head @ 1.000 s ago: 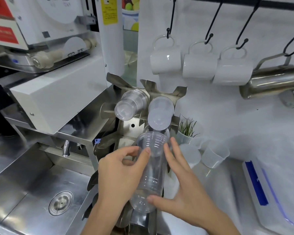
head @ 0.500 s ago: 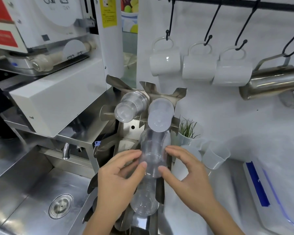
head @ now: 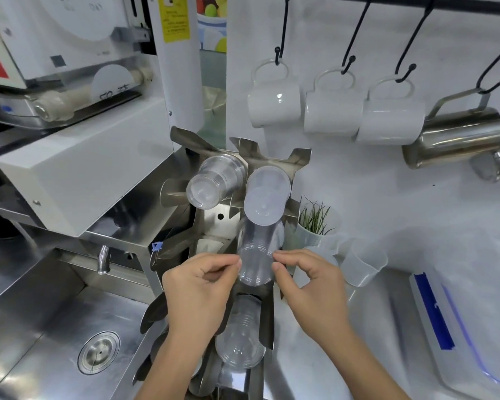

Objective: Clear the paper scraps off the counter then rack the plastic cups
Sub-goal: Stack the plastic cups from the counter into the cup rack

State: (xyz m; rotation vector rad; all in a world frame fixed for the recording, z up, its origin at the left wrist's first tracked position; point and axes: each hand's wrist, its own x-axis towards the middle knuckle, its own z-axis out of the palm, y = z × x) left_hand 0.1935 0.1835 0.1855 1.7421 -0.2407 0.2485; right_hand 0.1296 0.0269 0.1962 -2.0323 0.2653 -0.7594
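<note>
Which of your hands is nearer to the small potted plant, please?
Right. The right hand sits just below the potted plant; the left hand is across the clear cup.

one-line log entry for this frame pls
phase: racking cups | left hand: fingertips on clear cup | right hand: same cup | rack: four cups visible | scraps: none seen

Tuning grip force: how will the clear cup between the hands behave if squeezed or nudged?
The clear cup looks thin-walled, so probably light and easily dented. Its smooth, glossy surface may be slippery. Lying in the steel rack, it could roll or slide.
</note>
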